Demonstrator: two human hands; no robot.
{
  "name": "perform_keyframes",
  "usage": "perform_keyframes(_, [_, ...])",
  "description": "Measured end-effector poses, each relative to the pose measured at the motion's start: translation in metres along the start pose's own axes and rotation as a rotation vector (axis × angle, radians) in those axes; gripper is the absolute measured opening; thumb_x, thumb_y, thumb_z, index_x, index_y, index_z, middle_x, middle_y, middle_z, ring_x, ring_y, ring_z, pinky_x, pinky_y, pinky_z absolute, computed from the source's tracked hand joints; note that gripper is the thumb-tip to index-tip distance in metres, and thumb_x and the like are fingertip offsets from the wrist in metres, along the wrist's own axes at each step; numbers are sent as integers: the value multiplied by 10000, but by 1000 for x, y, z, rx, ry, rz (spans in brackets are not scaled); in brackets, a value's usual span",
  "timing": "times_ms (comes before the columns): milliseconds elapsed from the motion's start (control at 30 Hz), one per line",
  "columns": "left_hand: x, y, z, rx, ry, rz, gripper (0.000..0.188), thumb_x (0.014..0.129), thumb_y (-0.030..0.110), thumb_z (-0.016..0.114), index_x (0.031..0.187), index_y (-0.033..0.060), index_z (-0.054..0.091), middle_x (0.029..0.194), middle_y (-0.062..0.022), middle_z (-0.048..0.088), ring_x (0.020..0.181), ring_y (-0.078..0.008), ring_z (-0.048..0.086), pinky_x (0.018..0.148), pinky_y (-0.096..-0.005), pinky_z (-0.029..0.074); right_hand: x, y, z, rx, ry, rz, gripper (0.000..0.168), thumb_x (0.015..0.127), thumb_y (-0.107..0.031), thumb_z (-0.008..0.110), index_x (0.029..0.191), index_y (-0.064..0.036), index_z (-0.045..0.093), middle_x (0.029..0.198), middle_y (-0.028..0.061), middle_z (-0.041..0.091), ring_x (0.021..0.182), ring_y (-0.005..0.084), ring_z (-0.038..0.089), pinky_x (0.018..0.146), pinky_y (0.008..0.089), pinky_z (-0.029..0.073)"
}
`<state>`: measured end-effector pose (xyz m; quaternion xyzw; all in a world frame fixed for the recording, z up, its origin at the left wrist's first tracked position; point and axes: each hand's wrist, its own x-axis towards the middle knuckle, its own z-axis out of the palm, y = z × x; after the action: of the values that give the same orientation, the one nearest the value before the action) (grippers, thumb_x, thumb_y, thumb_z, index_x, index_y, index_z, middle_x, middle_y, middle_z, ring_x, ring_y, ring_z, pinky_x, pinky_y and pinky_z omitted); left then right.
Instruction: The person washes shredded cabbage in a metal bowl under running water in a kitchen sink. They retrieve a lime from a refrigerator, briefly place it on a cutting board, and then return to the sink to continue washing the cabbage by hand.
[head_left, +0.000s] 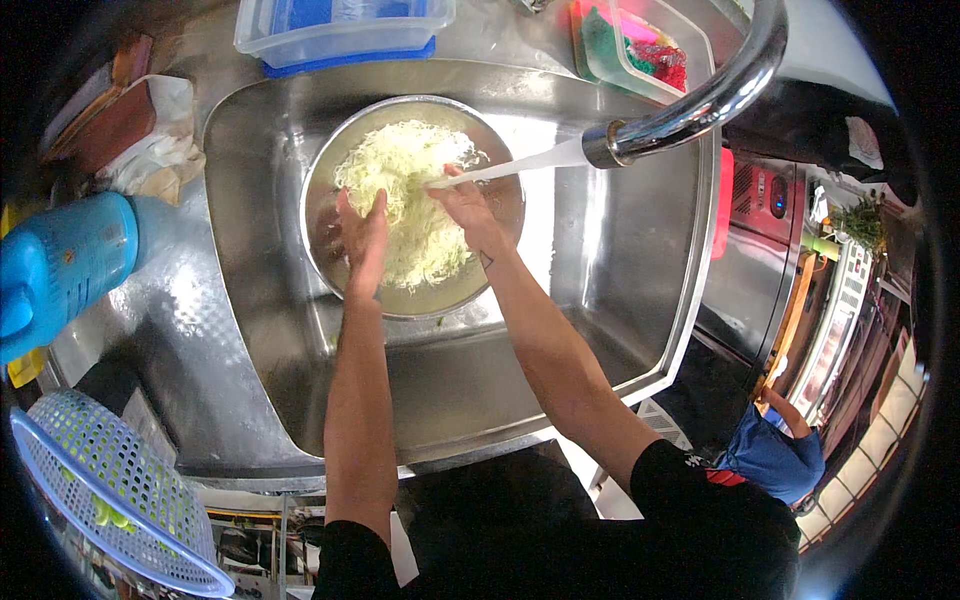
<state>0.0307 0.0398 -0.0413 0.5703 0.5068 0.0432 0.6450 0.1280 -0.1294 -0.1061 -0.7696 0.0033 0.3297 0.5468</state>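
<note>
A round metal bowl (317, 259) stands in a stainless steel sink (630, 247), holding water and a heap of pale shredded vegetable, probably cabbage (420, 240). My left hand (365, 236) is at the left side of the shreds, thumb and fingers apart, palm towards the heap. At the right side of the heap is my right hand (469, 206), its fingers spread and partly hidden by the water stream. Whether either hand grips any shreds is not visible. From the chrome faucet (694, 116), water (532, 159) runs left into the bowl beside my right fingers.
Clear plastic containers (345, 41) (697, 49) stand behind the sink, the right one holding green and red scouring pads (664, 64). At left are a blue plastic jug (71, 259) and a blue perforated basket (124, 480) with green pieces. A person in blue (776, 454) is far right.
</note>
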Motion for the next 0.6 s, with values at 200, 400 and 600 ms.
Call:
perform_keyframes(200, [-15, 19, -18, -323, -272, -193, 647, 856, 207, 795, 1387, 46, 463, 1268, -135, 621, 1118, -238, 624, 934, -390, 517, -38, -90, -4, -410, -194, 27, 542, 766, -251, 780, 1246, -28, 664, 1232, 236, 652, 1159, 334, 632, 988, 424, 492])
perform_keyframes(400, [-29, 3, -17, 278, 29, 302, 637, 740, 39, 817, 1310, 19, 531, 1224, -196, 661, 1129, -343, 647, 999, -414, 494, -60, -122, -38, -616, -92, -357, 407, 809, -63, 743, 1207, -74, 657, 1180, 126, 670, 1058, 263, 660, 929, 362, 522])
perform_keyframes(600, [-25, 56, -6, 607, 32, 450, 589, 797, 117, 794, 1327, 67, 543, 1348, -243, 547, 1228, -432, 551, 1051, -492, 452, -9, -153, -35, -701, -254, -305, 540, 832, -117, 729, 1354, -122, 590, 1306, 144, 625, 1212, 280, 603, 1039, 372, 480])
